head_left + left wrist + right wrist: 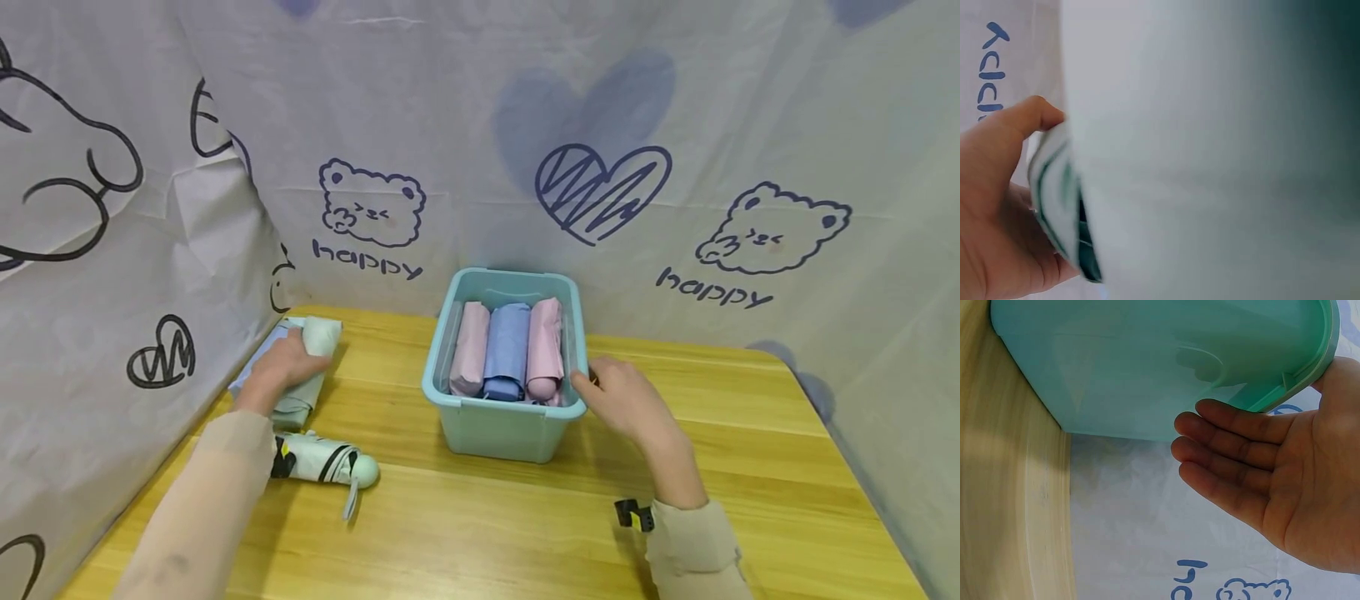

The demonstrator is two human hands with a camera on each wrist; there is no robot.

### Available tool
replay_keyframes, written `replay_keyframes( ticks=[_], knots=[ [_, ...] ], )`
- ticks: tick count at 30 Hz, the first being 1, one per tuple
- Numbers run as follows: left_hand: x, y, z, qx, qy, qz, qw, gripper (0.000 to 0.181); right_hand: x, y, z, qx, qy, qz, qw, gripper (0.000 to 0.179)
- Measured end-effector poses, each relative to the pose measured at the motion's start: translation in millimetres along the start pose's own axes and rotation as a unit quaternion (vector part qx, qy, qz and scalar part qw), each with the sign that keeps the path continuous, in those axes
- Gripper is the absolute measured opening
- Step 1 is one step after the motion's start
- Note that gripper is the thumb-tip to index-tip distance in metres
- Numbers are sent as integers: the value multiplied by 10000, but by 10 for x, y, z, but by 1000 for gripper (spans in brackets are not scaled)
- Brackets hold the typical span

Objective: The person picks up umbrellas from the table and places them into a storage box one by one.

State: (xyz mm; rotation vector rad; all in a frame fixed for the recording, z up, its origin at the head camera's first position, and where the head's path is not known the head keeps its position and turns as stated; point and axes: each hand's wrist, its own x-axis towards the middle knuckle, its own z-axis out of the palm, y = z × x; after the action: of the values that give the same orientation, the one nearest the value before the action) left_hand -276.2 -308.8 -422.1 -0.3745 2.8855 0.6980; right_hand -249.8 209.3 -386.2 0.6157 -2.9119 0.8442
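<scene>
At the table's left side my left hand (pixel 288 364) grips a pale green folded umbrella (pixel 321 339). The left wrist view shows its thumb and fingers around one end of the umbrella (pixel 1054 187), whose pale fabric fills most of that picture. A blue folded umbrella (pixel 262 354) lies beside it, partly covered by the hand. My right hand (pixel 626 396) is at the right rim of a light teal plastic bin (pixel 498 429). Its thumb lies at the rim, while the other fingers (pixel 1229 472) extend nearly straight outside the wall.
Inside the bin, two pink folded umbrellas (pixel 470 346) flank a blue folded umbrella (pixel 508 346). A white-green umbrella with dark stripes and a round mint handle (pixel 365 471) lies nearer me, by the left sleeve. Printed cloth (pixel 480 125) hangs behind and left of the wooden table (pixel 480 533).
</scene>
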Motion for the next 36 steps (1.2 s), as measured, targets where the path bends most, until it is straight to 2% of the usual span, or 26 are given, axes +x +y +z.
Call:
replay_keyframes(
  ticks=[7,11,19,23,29,36],
  knots=[
    [-15,36,55,-401,482,250,9977,100,-5,3,0,56,18,10,10000,30],
    [-37,77,89,-560,779,413,9945,93,-12,1,-3,55,-55,10,10000,30],
    [-112,195,97,-758,1147,429,9896,88,-18,-9,-4,19,-30,6,10000,30],
    [-164,265,109,-1108,1336,525,9834,82,-15,-4,7,-15,27,-25,10000,29],
    [-235,394,111,-1653,1407,656,9740,79,-13,-7,7,-23,-11,5,10000,30],
    [-330,572,74,-2038,1414,708,9662,75,-5,-8,9,-36,1,16,10000,30]
  ],
)
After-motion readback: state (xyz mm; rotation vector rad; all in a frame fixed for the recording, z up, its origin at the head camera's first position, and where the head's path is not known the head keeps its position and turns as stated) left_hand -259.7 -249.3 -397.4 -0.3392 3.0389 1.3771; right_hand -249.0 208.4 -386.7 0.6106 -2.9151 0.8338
